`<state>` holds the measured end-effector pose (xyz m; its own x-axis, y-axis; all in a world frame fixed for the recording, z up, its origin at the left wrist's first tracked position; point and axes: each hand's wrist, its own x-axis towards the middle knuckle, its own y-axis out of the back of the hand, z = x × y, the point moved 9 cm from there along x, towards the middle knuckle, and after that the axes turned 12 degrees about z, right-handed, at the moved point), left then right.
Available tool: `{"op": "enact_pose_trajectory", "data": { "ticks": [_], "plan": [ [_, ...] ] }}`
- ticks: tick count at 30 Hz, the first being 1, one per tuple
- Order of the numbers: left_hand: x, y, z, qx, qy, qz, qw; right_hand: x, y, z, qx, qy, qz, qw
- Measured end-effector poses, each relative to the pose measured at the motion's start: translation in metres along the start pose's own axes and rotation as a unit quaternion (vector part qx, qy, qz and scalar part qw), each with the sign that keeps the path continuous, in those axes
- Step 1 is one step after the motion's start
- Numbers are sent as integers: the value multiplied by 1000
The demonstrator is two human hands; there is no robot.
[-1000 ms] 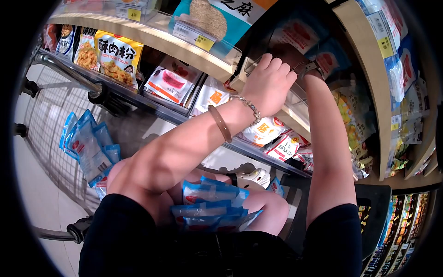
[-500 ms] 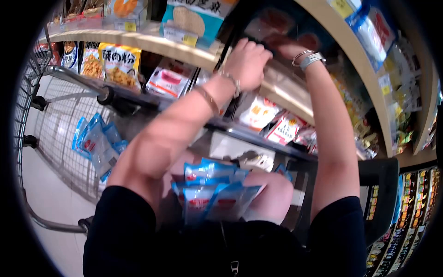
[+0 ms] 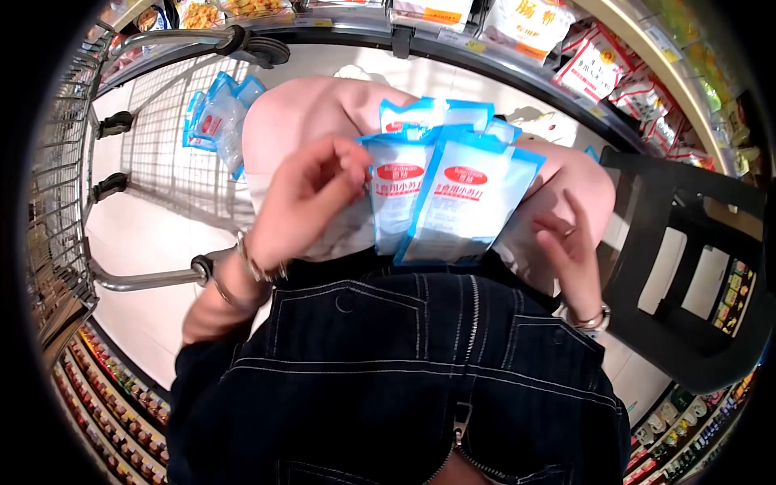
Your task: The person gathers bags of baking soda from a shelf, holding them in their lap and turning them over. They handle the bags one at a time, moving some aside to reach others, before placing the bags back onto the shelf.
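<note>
Several blue-and-white packets of baking soda [image 3: 461, 198] lie in a bunch across my lap, overlapping one another, with red oval labels facing up. My left hand [image 3: 319, 182] is just left of the bunch, fingers loosely curled and thumb apart, its fingertips right at the left packet's [image 3: 396, 190] upper edge. To the right of the bunch, my right hand [image 3: 572, 252] hovers over my thigh, empty, with thumb and fingers spread.
More blue-edged packets [image 3: 217, 121] rest on the floor to the left, beside a wire shopping cart [image 3: 149, 275]. A low shelf [image 3: 477, 69] of bagged goods curves across the front. At right stands a black plastic frame [image 3: 687, 267] with slots.
Both hands have come back from the shelf down to either side of the packets on my lap. My view has tilted down toward my lap.
</note>
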<state>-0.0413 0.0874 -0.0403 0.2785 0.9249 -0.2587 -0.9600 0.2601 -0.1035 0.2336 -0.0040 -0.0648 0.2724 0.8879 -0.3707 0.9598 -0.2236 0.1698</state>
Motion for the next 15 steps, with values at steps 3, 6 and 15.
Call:
{"op": "enact_pose_trajectory", "data": {
  "ticks": [3, 6, 15],
  "plan": [
    [-31, 4, -38, 59, 64, 56, 995, -11, -36, 34, 108, -29, -15, 994],
    [-46, -12, -76, 63, 92, 5, 994, -6, -60, 47, 91, 10, -52, 994],
    [-53, -25, -111, 110, 31, 76, 991, -14, -65, 47, -46, 146, 38, 987]
  ]
}}
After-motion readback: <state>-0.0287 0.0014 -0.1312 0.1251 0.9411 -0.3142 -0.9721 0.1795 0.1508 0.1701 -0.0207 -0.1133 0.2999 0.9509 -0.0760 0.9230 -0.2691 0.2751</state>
